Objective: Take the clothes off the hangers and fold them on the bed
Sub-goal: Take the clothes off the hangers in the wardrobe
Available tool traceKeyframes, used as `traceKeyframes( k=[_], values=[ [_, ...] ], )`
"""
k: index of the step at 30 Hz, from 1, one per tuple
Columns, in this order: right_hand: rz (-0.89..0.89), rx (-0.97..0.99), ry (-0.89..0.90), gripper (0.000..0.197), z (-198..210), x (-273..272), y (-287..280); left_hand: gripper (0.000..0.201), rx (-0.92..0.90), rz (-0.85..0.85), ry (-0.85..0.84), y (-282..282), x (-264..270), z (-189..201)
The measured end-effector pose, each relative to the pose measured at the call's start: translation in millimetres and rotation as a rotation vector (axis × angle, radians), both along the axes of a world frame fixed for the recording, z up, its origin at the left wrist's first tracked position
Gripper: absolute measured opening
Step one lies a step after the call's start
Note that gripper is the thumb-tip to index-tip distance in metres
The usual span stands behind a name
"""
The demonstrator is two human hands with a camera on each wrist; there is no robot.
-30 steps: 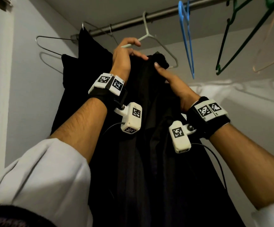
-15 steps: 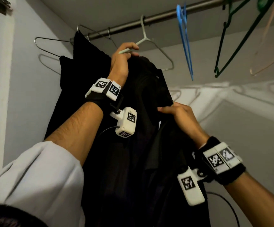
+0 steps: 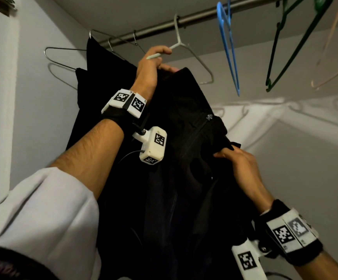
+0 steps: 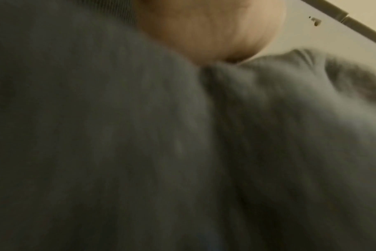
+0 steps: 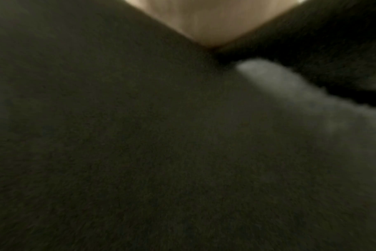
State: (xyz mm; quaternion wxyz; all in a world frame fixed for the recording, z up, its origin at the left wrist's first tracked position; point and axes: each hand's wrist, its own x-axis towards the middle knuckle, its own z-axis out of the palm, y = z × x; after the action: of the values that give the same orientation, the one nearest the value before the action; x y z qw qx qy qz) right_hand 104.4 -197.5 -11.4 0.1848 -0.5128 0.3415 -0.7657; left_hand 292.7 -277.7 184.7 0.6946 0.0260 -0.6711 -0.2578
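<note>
Fabric fills most of what we see from the head view: a black garment (image 3: 184,158) hangs below the closet rod (image 3: 194,16), our left hand (image 3: 150,65) curled round the white hanger (image 3: 186,49) at its top, our right hand (image 3: 238,164) gripping a bunched fold lower down. Both wrist views give us only blurred dark cloth and a patch of skin.

rod (image 3: 160,27) | carries hangers: white (image 3: 192,55), blue (image 3: 227,47), green (image 3: 291,45)
</note>
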Motion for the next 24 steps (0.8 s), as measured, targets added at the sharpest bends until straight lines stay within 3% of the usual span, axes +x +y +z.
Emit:
traceKeyframes(
  k=[7, 13, 21, 24],
  values=[
    [-0.042, 0.091, 0.048, 0.026, -38, -19, -2, 0.041, 0.025, -0.008, -0.019, -1, 0, -1],
    [-0.055, 0.107, 0.102, 0.038, -39, -20, -4, 0.042, 0.004, -0.016, -0.009, 0, 2, -2],
    [-0.191, -0.168, 0.111, 0.007, 10, -17, 34, 0.042, -0.046, 0.05, -0.054, -2, 5, 2],
    [-0.165, -0.263, 0.16, 0.009, 34, -13, 57, 0.043, -0.072, 0.112, -0.084, -4, 8, 1]
  ],
)
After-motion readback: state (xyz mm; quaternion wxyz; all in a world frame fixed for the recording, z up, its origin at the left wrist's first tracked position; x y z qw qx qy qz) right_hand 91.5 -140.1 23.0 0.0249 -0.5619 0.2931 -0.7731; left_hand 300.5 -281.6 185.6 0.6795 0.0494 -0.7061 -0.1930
